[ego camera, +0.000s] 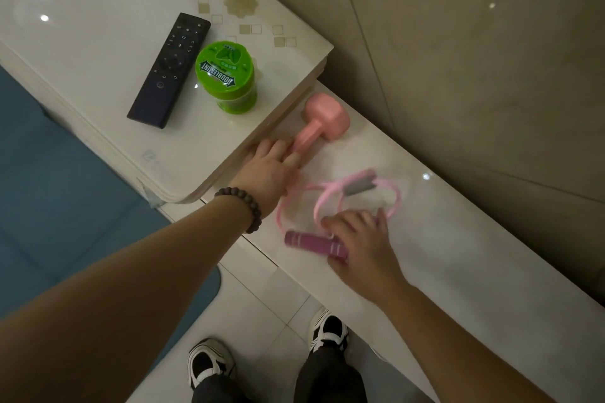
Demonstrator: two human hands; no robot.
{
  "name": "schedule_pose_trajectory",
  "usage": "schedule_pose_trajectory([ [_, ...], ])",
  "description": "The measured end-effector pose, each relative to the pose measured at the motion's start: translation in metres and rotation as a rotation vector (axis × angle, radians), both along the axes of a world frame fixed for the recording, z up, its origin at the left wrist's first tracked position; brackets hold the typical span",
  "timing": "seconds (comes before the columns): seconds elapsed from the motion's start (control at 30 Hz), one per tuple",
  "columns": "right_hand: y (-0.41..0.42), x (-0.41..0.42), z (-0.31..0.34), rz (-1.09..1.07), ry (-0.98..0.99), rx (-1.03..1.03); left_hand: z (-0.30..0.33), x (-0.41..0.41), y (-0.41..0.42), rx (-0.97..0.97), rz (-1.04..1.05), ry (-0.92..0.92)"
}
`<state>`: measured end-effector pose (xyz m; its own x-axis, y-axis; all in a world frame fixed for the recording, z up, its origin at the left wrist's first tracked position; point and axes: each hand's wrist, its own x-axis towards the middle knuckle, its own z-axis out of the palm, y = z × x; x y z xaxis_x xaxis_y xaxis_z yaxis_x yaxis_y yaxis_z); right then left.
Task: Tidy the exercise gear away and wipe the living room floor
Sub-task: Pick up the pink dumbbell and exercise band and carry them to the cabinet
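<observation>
A pink dumbbell (322, 119) lies on the low cream ledge (442, 239), its near end hidden behind my left hand (270, 170). That hand lies flat, fingers apart, with the fingertips touching the dumbbell's bar. A pink skipping rope (327, 196) lies in loops on the ledge with a grey-tipped handle (360, 186) at the far side. My right hand (360, 242) rests on the rope, its thumb and palm closed around the purple handle (311, 240).
A higher cream table (98, 42) to the left carries a black remote (170, 70) and a green gum tub (226, 75). A blue mat (49, 190) covers the floor on the left. My two shoes (209, 363) stand on pale tiles below. Tiled wall rises to the right.
</observation>
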<state>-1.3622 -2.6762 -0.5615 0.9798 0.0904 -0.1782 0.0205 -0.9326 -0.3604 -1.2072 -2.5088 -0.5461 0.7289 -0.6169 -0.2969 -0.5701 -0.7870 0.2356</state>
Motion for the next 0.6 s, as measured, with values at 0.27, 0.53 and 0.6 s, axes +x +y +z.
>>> schedule_pose_trajectory([
  [0.27, -0.008, 0.008, -0.011, -0.085, 0.039, -0.051, 0.002, -0.001, 0.001, 0.033, -0.019, -0.004],
  [0.53, -0.027, 0.029, -0.008, 0.185, 0.187, -0.084, 0.002, -0.020, 0.014, 0.034, -0.008, -0.017],
  [0.6, -0.031, 0.023, -0.005, 0.186, 0.237, -0.066, 0.002, -0.024, 0.018, 0.031, -0.006, -0.022],
])
